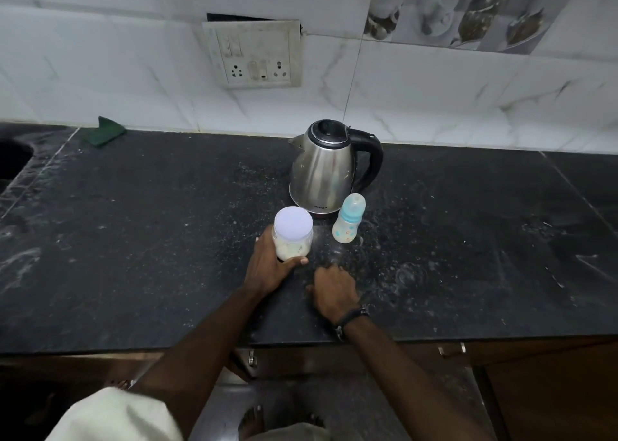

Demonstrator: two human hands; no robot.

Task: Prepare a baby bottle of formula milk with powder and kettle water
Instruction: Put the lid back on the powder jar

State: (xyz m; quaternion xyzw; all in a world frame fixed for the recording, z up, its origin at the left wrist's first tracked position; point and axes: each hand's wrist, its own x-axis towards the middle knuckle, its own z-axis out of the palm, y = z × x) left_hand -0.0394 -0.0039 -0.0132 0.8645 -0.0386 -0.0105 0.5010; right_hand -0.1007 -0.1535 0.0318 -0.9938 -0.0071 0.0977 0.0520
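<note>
We are gripping the powder jar (293,233) at frame centre with our left hand (271,267), our right hand (334,290) resting loosely curled on the dusty black countertop (133,240). Baby bottle (348,223) and kettle (326,170) are standing just behind, below the white tiled wall (434,83) and switchboard (254,54).

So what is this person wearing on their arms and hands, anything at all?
Very little. Both forearms are bare, with no gloves and no rings that can be made out. The right hand has a dark band with a small metal piece around its wrist. The left hand wears nothing visible. A pale, cream-coloured sleeve shows near the left upper arm.
</note>
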